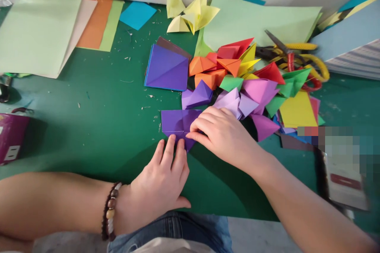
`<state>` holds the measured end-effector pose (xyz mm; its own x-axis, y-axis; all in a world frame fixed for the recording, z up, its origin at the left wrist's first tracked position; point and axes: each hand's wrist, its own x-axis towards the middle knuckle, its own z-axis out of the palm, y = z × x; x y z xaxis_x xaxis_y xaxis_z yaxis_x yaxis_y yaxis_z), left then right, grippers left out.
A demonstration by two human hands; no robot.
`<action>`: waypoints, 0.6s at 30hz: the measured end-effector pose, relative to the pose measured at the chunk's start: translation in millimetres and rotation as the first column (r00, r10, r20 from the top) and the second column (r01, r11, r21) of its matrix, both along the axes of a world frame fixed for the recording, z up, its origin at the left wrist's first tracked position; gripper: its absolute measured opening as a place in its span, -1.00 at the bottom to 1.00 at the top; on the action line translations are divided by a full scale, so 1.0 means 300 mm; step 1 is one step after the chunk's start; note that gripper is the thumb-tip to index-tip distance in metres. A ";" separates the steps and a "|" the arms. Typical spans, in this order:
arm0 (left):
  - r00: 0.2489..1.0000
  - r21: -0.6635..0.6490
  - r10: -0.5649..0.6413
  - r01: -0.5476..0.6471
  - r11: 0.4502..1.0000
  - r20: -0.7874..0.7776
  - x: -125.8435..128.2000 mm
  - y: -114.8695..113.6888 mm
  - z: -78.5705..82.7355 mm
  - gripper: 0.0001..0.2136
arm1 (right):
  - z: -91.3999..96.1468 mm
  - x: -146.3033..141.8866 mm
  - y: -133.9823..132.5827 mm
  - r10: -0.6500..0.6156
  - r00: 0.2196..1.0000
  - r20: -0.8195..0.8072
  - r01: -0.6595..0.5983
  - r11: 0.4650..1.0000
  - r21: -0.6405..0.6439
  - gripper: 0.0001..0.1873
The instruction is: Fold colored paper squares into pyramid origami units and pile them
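Observation:
A purple sheet of origami paper [173, 120] with crease lines lies on the green table in front of me, its near corners folded in toward the middle. My left hand [162, 178] rests on its near edge with fingertips pressed down, fingers stretched and thumb apart. My right hand [218, 132] is closed at the sheet's right side, thumb and fingers pinching the paper near its centre. Just beyond it sits a folded purple piece [197, 95]. A stack of purple and blue square sheets [167, 67] lies farther back.
Folded paper pieces [231, 63] in many colours are heaped at the right, beside scissors [286, 53]. Pale yellow pieces [190, 14] stand at the back. Large coloured sheets [38, 31] lie at the left, above a purple box [13, 138]. A phone-like object [344, 182] is at right.

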<state>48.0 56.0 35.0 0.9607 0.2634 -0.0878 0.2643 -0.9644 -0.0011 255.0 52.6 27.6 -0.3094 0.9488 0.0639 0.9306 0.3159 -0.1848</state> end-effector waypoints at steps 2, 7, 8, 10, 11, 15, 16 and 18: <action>1.000 -0.002 -0.001 0.001 1.000 -0.010 0.001 -0.001 0.002 -0.18 | -0.002 -0.002 -0.002 -0.013 1.000 -0.006 0.013 1.000 0.008 -0.79; 0.999 0.008 0.001 -0.001 1.000 -0.037 0.001 -0.002 0.007 -0.18 | -0.003 -0.010 -0.007 -0.044 0.999 -0.024 0.044 0.999 0.016 -0.78; 0.999 0.006 -0.001 0.001 1.000 -0.039 0.001 -0.002 0.008 -0.18 | -0.003 -0.011 -0.009 -0.051 0.998 -0.027 0.051 0.999 0.018 -0.78; 0.999 0.000 -0.009 0.009 1.000 -0.043 0.002 -0.002 0.009 -0.19 | -0.003 -0.014 -0.011 -0.062 0.998 -0.028 0.063 0.998 0.021 -0.79; 0.999 -0.002 -0.014 0.014 1.000 -0.043 0.003 -0.002 0.010 -0.19 | -0.004 -0.015 -0.012 -0.067 0.997 -0.026 0.067 0.997 0.022 -0.79; 0.999 0.005 -0.016 0.016 1.000 -0.042 0.003 0.000 0.016 -0.20 | -0.004 -0.016 -0.014 -0.067 0.998 -0.013 0.067 0.997 0.029 -0.79; 0.999 0.002 -0.018 0.018 1.000 -0.041 0.002 0.002 0.017 -0.20 | -0.003 -0.016 -0.014 -0.065 0.998 -0.009 0.065 0.997 0.032 -0.79; 0.999 -0.010 -0.023 0.022 1.000 -0.028 -0.001 0.009 0.019 -0.19 | -0.003 -0.014 -0.014 -0.059 0.998 -0.003 0.059 0.998 0.034 -0.79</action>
<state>47.6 58.7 40.5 0.9635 0.2407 -0.1170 0.2425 -0.9701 0.0012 250.7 48.5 26.7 -0.2531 0.9626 0.0967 0.9473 0.2668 -0.1772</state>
